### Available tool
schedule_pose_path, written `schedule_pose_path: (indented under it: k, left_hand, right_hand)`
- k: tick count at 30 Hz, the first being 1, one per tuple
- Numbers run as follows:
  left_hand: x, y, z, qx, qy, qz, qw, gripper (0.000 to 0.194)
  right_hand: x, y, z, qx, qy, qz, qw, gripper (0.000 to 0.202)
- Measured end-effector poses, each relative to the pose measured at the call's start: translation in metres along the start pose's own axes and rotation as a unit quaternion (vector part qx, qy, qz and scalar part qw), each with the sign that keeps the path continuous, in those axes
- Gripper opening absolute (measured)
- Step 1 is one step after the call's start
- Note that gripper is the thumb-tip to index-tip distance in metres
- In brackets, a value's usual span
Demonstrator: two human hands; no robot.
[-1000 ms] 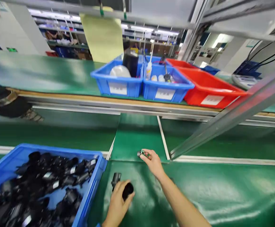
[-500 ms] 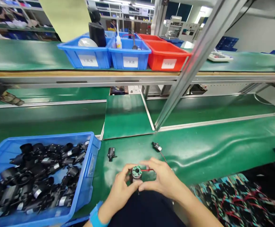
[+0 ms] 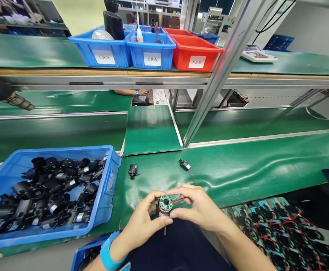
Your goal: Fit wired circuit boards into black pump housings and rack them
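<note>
A small round motor part (image 3: 166, 203) with a green ring-shaped circuit board on top is held close to my body, over the table's front edge. My left hand (image 3: 143, 218) wraps its thumb and fingers around the part's left side. On the other side, my right hand (image 3: 201, 207) curves its index finger and thumb against the part's edge. A red wire (image 3: 180, 200) runs from the board toward my right fingers. Beyond my hands, a black pump-like unit (image 3: 133, 171) lies on the green mat, and another black unit (image 3: 185, 165) with a thin red wire lies farther right.
To the left stands a blue crate (image 3: 112, 177) of black units, with another blue bin (image 3: 78, 256) below it. Many wired parts (image 3: 283, 233) lie at lower right. A metal post (image 3: 206, 101) rises ahead. The shelf holds blue bins (image 3: 152, 60) and a red bin (image 3: 196, 62).
The view has tilted downward a little. Both hands still hold the motor part, and its red wire now bows more visibly. A co-worker's hand has appeared beyond the shelf.
</note>
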State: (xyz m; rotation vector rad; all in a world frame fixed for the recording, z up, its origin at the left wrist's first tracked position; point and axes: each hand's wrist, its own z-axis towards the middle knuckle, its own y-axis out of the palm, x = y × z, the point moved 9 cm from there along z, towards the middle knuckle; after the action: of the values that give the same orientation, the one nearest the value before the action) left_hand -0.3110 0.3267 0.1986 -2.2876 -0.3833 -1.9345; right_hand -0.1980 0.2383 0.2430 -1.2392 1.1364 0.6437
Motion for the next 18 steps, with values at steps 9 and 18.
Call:
schedule_pose_path:
  k: [9, 18]
  left_hand:
    - [0.013, 0.019, -0.007, -0.045, -0.015, -0.042, 0.998, 0.042]
    - [0.027, 0.020, -0.015, -0.025, -0.006, 0.042, 0.999, 0.041]
  right_hand:
    - [-0.013, -0.008, -0.019, 0.025, -0.023, -0.002, 0.999, 0.038]
    - [-0.055, -0.009, -0.045, 0.138, -0.217, -0.160, 0.953, 0.038]
